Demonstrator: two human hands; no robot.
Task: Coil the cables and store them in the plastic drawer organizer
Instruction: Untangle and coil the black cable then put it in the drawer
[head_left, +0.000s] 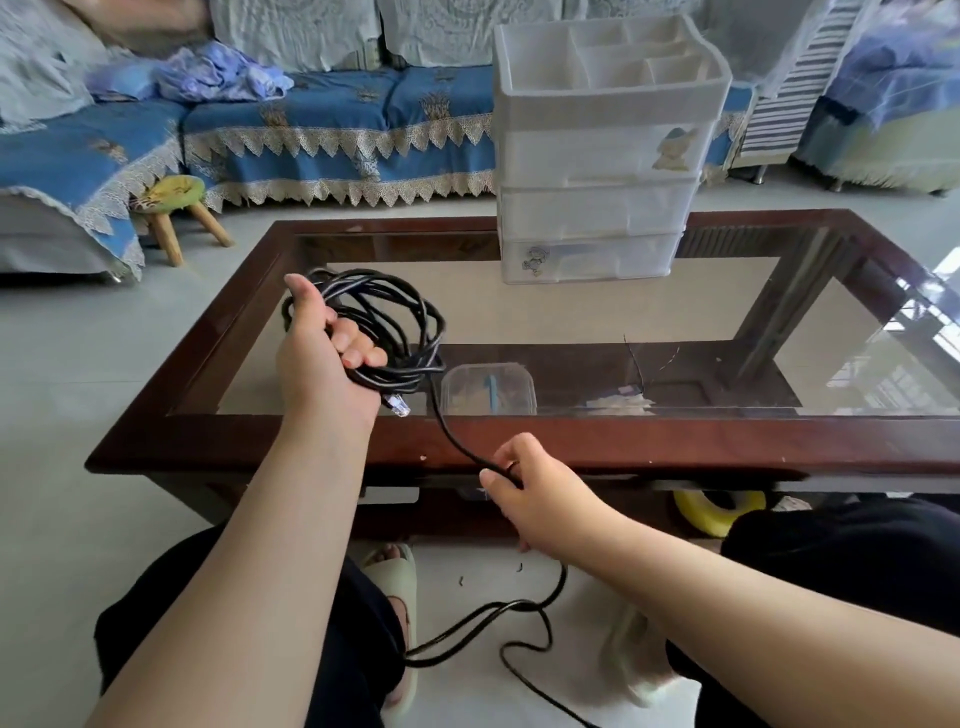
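My left hand (324, 345) grips several loops of a black network cable (395, 322) above the left part of the glass table. A clear plug (397, 404) of the cable hangs just below that hand. One strand runs down from the coil to my right hand (524, 480), which pinches it in front of the table's near edge. The loose rest of the cable (498, 621) trails over the floor between my legs. The white plastic drawer organizer (602, 156) stands on the far side of the table with its drawers closed and its top compartments open.
The table (623, 441) has a dark wooden frame and a glass top. A clear lidded box (488, 389) sits on the shelf under the glass. A yellow ring (717, 512) lies below the table. A sofa (311, 130) and a small stool (176, 213) stand behind.
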